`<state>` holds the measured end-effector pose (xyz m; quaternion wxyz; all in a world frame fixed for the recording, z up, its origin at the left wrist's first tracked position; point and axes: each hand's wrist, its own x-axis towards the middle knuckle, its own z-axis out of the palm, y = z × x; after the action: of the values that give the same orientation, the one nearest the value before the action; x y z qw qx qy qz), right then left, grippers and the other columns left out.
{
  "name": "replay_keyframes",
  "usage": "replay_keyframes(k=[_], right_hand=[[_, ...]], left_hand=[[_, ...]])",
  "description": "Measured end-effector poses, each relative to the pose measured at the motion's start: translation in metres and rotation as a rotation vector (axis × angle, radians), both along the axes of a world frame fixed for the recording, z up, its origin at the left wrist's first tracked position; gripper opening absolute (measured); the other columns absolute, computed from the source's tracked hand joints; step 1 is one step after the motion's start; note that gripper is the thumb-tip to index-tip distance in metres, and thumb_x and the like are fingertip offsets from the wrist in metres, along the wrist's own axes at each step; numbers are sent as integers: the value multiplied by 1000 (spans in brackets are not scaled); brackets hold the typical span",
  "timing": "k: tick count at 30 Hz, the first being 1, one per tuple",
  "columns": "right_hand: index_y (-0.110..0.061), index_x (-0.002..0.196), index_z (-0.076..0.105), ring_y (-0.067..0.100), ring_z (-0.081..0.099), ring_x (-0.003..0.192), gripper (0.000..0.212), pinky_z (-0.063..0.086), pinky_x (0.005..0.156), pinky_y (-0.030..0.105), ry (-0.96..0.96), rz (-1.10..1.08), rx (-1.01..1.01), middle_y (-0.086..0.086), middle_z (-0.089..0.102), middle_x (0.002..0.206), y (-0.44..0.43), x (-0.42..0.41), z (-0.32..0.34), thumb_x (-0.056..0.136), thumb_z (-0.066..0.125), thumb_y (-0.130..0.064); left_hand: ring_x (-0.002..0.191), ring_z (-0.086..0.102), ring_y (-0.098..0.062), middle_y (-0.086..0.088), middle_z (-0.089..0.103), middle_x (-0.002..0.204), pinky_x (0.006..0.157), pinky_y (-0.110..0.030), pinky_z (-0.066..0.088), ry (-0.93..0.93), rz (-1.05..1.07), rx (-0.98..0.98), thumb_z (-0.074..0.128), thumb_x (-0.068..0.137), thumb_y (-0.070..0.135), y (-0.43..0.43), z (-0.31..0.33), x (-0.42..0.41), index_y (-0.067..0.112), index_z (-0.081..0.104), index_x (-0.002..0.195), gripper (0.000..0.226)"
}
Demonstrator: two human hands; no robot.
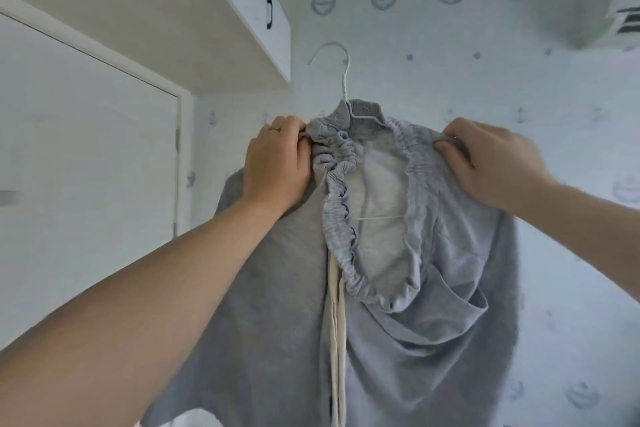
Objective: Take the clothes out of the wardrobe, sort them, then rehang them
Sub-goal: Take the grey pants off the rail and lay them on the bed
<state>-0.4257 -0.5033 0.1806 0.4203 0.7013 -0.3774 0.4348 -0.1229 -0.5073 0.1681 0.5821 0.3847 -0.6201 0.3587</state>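
Observation:
Grey sweatpants (398, 322) with an elastic waistband and cream drawstrings (337, 322) hang in front of me on a white wire hanger (344, 80), whose hook points up and left, free of any rail. My left hand (277, 163) grips the bunched waistband at its left end. On the right, my right hand (491, 159) pinches the waistband's other end. The waistband gapes open between them, and the hanger's lower bar shows inside.
An upper cabinet (249, 0) with a black handle juts out overhead at the left. A white door (86, 149) stands at the left. Patterned wallpaper (485, 62) covers the wall behind, and an air conditioner (623, 3) sits at the top right.

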Motion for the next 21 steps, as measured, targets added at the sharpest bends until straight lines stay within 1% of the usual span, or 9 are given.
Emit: replay_keyframes(k=[2,4,6,8,12,14,16,19,21], right_hand=[[-30,94,46,30,62,73,25,33,60,31,-15,-95,65,-5,63,86,3,-45,-22,96,33,-52],[-30,93,46,29,61,74,24,32,61,31,-35,-184,128,-8,58,82,10,-88,-48,96,34,-51],[-30,93,46,28,59,74,24,33,61,31,-53,-271,199,-11,54,80,21,-128,-77,96,34,-51],[-30,93,47,27,58,73,24,35,60,32,-78,-364,270,-12,54,81,33,-166,-107,97,35,-50],[-29,89,47,23,50,69,22,39,60,33,-137,-535,413,-13,48,78,65,-227,-168,99,40,-47],[-29,85,46,22,48,68,22,38,60,33,-190,-601,466,-11,50,77,82,-254,-199,99,43,-46],[-25,86,51,22,48,68,23,37,59,32,-247,-682,502,-11,50,77,101,-278,-229,98,47,-44],[-28,83,49,25,51,69,21,38,61,32,-367,-809,583,-14,47,73,130,-303,-272,96,49,-43],[-26,82,47,26,52,70,23,38,61,32,-414,-897,622,-14,47,74,149,-315,-297,96,49,-45]], left_hand=[[81,56,-32,-14,62,94,70,-45,43,-3,-105,64,48,98,15,-24,-24,-46,4,60,100,17],[83,57,-32,-14,62,96,71,-46,45,-11,-217,131,47,99,16,-44,-50,-91,5,60,102,17],[85,57,-32,-15,62,98,73,-48,46,-30,-318,204,47,99,15,-60,-79,-137,4,60,103,17],[88,57,-33,-15,62,99,75,-49,46,-52,-410,282,47,99,14,-73,-109,-182,3,59,104,17],[89,55,-31,-14,59,99,77,-49,45,-121,-599,443,46,100,15,-92,-170,-267,4,58,103,16],[89,54,-29,-12,59,99,76,-46,45,-172,-684,522,45,100,16,-101,-200,-308,5,58,101,17],[88,54,-26,-9,58,97,70,-43,45,-225,-772,588,45,99,17,-106,-229,-348,6,58,98,18],[80,53,-25,-5,55,88,61,-36,37,-312,-914,710,45,99,18,-106,-272,-403,8,56,90,18],[81,53,-26,-5,55,88,63,-37,41,-372,-1015,766,46,99,17,-104,-298,-433,8,56,88,18]])
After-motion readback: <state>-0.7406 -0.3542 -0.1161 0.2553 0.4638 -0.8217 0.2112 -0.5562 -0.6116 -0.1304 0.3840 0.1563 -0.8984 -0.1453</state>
